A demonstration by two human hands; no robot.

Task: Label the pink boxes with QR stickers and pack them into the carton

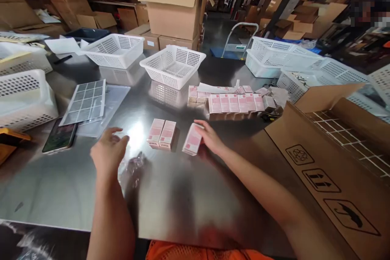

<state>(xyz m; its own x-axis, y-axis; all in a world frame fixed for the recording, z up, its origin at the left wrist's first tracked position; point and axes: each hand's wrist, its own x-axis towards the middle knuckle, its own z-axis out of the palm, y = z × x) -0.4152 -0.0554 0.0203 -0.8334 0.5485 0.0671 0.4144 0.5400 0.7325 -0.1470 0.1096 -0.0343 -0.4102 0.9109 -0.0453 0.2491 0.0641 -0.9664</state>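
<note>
Honestly, my right hand (210, 136) only loosely grips the pink carton (192, 139); it could topple. My left hand (108, 152), open and empty, hovers by crinkly wrap (135, 166) at five o'clock.

– How many pink cartons sit close to you?
– You've three: a pair of cartons (161, 133) side by side and a single carton (192, 139).
– And farther back?
– One row of six cartons (236, 103), two white baskets (173, 66), one phone (59, 135)
</note>
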